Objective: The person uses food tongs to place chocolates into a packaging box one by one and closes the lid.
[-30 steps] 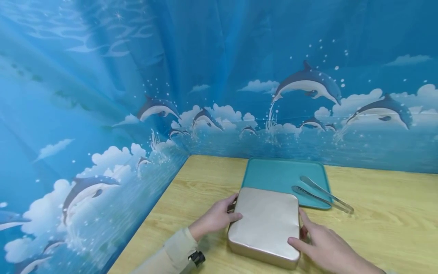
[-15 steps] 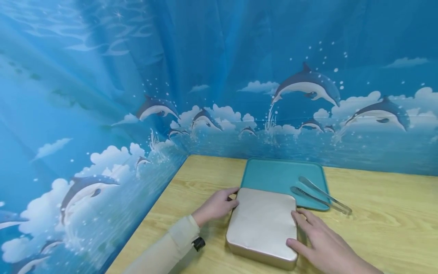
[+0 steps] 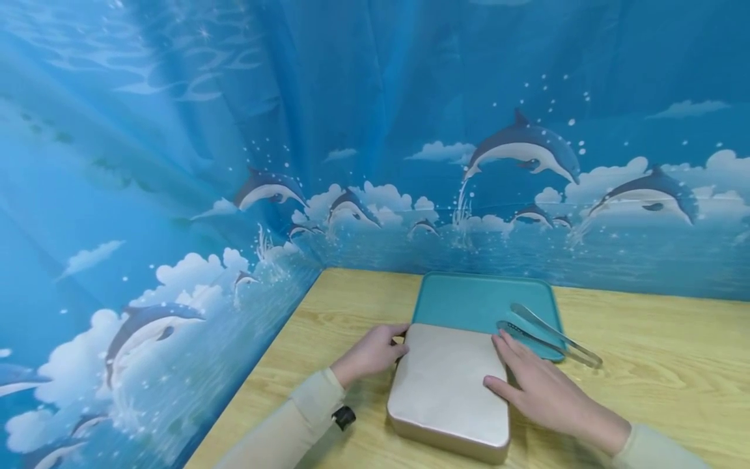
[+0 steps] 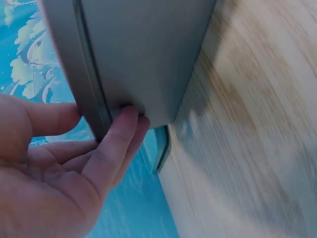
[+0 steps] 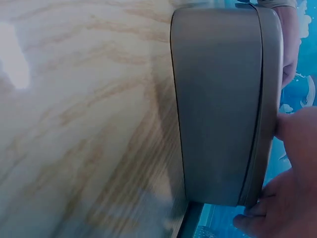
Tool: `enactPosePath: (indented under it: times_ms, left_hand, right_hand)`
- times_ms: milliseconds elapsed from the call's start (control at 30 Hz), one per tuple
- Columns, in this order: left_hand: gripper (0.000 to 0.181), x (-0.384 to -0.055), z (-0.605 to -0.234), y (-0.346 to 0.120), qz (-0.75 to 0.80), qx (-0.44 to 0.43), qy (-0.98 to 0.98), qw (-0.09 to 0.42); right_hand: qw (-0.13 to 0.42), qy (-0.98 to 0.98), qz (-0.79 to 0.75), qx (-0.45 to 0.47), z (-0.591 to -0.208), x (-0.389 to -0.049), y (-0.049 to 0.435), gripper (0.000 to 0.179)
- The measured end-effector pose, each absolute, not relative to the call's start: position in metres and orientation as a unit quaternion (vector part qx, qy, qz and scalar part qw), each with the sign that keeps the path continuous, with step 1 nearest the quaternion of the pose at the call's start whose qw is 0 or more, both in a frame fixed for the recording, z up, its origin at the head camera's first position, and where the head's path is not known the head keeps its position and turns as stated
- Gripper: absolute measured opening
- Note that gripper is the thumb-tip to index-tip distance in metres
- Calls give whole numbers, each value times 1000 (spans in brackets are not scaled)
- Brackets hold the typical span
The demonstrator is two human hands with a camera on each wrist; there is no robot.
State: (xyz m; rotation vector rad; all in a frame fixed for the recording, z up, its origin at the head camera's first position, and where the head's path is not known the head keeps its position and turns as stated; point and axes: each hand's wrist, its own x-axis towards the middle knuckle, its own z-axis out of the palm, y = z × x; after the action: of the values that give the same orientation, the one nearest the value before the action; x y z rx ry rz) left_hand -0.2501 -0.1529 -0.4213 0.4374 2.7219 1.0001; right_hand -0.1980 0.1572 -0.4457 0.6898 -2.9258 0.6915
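Note:
A flat rectangular metal tin [image 3: 451,391], champagne-coloured with rounded corners, lies lid up on the table, overlapping the front of the tray. My left hand [image 3: 370,355] holds its far left side. In the left wrist view the thumb meets the lid's edge, while the fingertips [image 4: 126,116] press the side wall across the lid seam. My right hand [image 3: 545,391] grips the lid at the far right corner, thumb on top and fingers at the edge. In the right wrist view a thin seam runs between lid [image 5: 267,104] and body. The tin's contents are hidden.
A teal tray [image 3: 469,299] lies behind the tin. Metal tongs [image 3: 577,345] rest across the tray's right front corner, their joined end on the wood-grain table [image 3: 662,365]. A dolphin-print curtain [image 3: 375,130] bounds the table at the back and left.
My right hand has slid along the tin's right side to its far corner. My left hand has shifted slightly towards the far left corner. The tin stays nearly in place.

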Motion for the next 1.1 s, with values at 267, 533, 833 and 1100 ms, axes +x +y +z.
enactPosePath:
  times_ms: [267,533,833,1100]
  left_hand:
    - [37,-267,-428,-146,359,121,922,82]
    - [28,-280,-430,-146,336,123,930,84]
    - [29,-283,-431,-147,392,87,910,108]
    - [25,-282,-435,-146,396,91,908,101]
  right_hand:
    - [16,-951,218,219,-440,-205,159,91]
    - [12,-949,224,221,-442,-207,157,86]
    - [28,-948,222,227,-442,-209,155,85]
    - [38,-949,214,226,-445,-207,156,85]
